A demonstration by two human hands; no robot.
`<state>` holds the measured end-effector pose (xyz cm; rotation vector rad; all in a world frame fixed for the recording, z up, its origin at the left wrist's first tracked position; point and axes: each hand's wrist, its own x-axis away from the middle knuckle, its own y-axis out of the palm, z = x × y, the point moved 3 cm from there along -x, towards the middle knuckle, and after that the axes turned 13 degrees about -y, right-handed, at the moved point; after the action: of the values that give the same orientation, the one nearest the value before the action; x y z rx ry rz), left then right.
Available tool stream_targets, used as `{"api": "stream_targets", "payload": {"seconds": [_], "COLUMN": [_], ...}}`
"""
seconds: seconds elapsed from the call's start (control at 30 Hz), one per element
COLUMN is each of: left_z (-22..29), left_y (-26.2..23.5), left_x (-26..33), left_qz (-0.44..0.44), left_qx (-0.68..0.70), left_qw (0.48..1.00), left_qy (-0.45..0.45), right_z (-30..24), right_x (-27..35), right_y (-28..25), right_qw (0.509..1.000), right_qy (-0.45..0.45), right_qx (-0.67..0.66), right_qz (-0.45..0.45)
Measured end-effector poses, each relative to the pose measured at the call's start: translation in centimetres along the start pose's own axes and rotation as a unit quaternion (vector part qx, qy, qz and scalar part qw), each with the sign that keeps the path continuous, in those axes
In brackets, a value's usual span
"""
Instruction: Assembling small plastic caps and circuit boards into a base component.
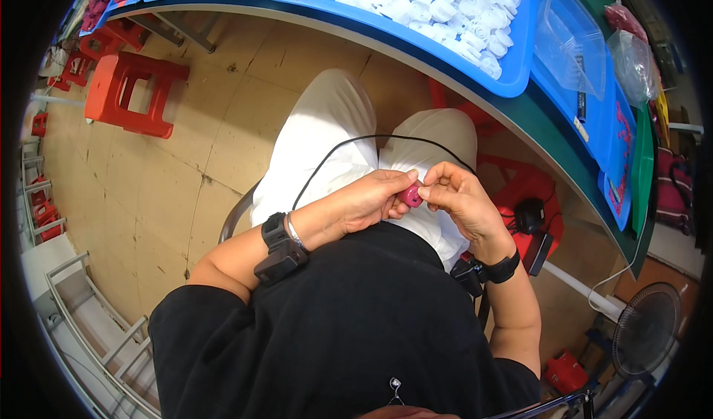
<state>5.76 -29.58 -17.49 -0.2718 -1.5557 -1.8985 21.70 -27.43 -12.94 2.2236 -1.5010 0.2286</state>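
Observation:
Over my lap, both hands meet on a small pink plastic part (411, 195). My left hand (368, 200) pinches it from the left with thumb and fingers. From the right, my right hand (459, 196) closes its fingertips on the same part. Each wrist carries a black band with a device. A black cable runs across my white trousers just behind the hands.
A blue tray (512, 77) holding several white plastic parts lies on the green table edge ahead. A clear plastic box (570, 44) sits on another blue tray to the right. Red stools (130, 92) stand on the floor at left; a fan (645, 330) at lower right.

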Motion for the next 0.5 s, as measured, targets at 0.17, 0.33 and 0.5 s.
{"api": "stream_targets", "payload": {"seconds": [0.17,0.33,0.5], "left_z": [-0.15,-0.14,-0.20], "left_y": [0.03,-0.14,0.03], "left_x": [-0.10,-0.19,-0.20], "left_qz": [0.031,0.045,0.044], "left_qx": [-0.011,-0.013,0.010], "left_qw": [0.999,0.999,0.999], "left_qy": [-0.013,-0.017,-0.007], "right_z": [0.35,0.62,0.05], "right_x": [-0.16,-0.38,-0.22], "right_y": [-0.05,-0.04,0.76], "right_qw": [1.000,0.999,0.996], "right_qy": [0.014,0.013,-0.028], "right_qx": [0.012,0.028,0.073], "right_qz": [-0.006,-0.018,-0.040]}}
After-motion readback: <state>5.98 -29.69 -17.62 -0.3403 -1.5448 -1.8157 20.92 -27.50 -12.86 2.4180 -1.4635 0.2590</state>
